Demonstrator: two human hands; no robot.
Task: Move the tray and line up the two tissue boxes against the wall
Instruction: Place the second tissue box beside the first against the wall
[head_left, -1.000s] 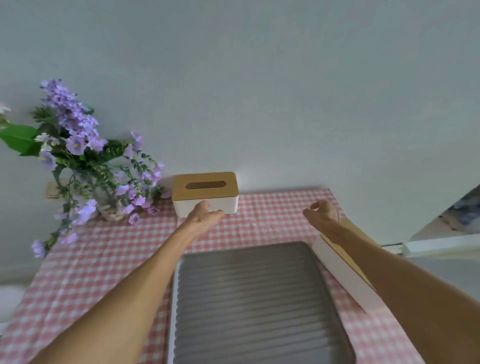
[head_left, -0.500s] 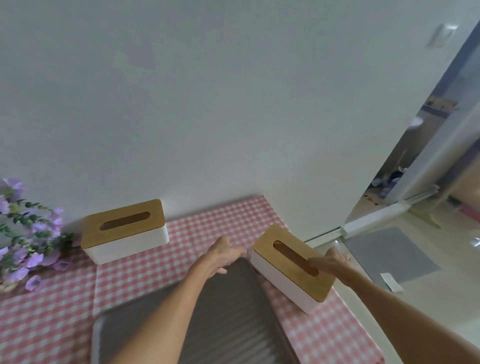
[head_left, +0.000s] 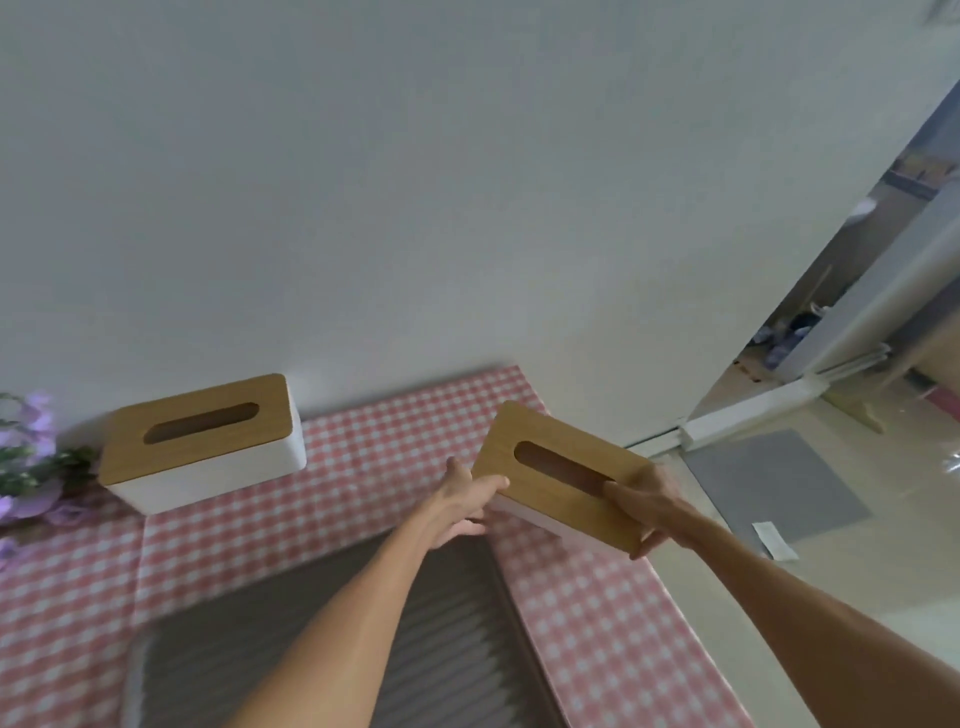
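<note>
Two white tissue boxes with wooden lids are on the pink checked table. The left tissue box (head_left: 200, 441) stands against the wall. The right tissue box (head_left: 561, 467) lies askew near the table's right edge, held between both hands. My left hand (head_left: 467, 501) grips its near left corner, thumb on the lid. My right hand (head_left: 647, 506) holds its right end, fingers on the lid beside the slot. The grey ribbed tray (head_left: 452, 644) lies on the table in front, partly hidden by my left forearm.
Purple artificial flowers (head_left: 26, 467) stand at the far left by the wall. The table's right edge (head_left: 685, 603) drops to a floor with a grey mat (head_left: 774, 483) and a doorway beyond.
The view has swung right. My left hand left the left box and came to the right box. Both hands have closed on the right box.
</note>
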